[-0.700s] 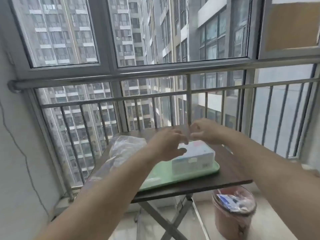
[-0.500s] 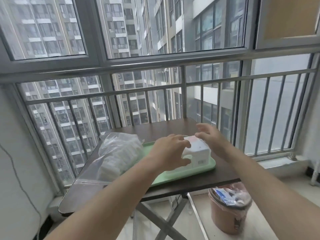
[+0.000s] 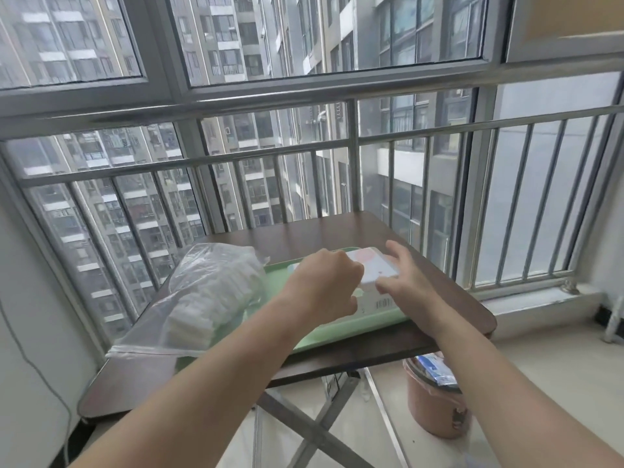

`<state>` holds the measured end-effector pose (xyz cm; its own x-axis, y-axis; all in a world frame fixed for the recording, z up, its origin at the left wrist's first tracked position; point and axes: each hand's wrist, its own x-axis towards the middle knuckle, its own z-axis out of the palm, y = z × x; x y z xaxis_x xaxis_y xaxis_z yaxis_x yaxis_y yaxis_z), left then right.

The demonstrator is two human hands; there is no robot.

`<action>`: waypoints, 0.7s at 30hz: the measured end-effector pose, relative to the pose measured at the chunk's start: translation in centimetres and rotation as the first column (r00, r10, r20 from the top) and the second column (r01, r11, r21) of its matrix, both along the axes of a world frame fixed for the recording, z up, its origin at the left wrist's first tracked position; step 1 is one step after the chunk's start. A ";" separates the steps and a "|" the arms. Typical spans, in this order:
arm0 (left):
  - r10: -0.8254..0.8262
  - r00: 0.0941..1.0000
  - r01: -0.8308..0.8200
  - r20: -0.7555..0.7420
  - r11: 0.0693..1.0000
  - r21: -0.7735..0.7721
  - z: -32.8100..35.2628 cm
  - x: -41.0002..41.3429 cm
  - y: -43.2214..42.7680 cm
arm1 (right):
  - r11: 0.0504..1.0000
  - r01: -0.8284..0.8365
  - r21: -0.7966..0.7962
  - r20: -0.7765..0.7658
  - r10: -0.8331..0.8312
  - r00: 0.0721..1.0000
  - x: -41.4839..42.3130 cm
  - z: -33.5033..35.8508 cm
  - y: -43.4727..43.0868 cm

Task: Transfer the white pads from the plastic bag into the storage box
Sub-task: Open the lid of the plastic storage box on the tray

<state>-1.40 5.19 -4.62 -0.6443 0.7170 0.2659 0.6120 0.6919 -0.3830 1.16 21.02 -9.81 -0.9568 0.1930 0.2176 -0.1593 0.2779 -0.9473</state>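
Note:
A white storage box (image 3: 375, 269) with a barcode on its front stands on a green tray (image 3: 354, 327) on a dark brown folding table (image 3: 304, 231). My left hand (image 3: 324, 285) is curled against the box's left end and hides that side. My right hand (image 3: 408, 282) spans the right end of the lid, with its fingers on the far edge and its thumb on the near edge. To the left lies a clear plastic bag (image 3: 189, 336) full of stacked white pads (image 3: 216, 298), partly on the tray and untouched.
A metal railing (image 3: 351, 170) and windows stand just behind the table. A pink waste bin (image 3: 435, 407) with wrappers in it sits on the floor under the table's right edge. A wall with a thin cable runs along the left.
The view has tilted down. Both hands have come down from above the box onto its two ends, and they now hold it.

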 end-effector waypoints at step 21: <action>0.040 0.997 0.008 -0.069 0.813 0.582 3.8 -6.5 -3.2 | 0.992 -0.017 0.127 0.106 0.003 0.994 -0.3 0.1 -0.1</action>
<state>-7.89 1.96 -0.82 -0.6156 0.4032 0.6771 0.5851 0.8094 0.0500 0.83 20.94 -9.69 -0.9774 0.1605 0.1377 -0.0639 0.3968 -0.9157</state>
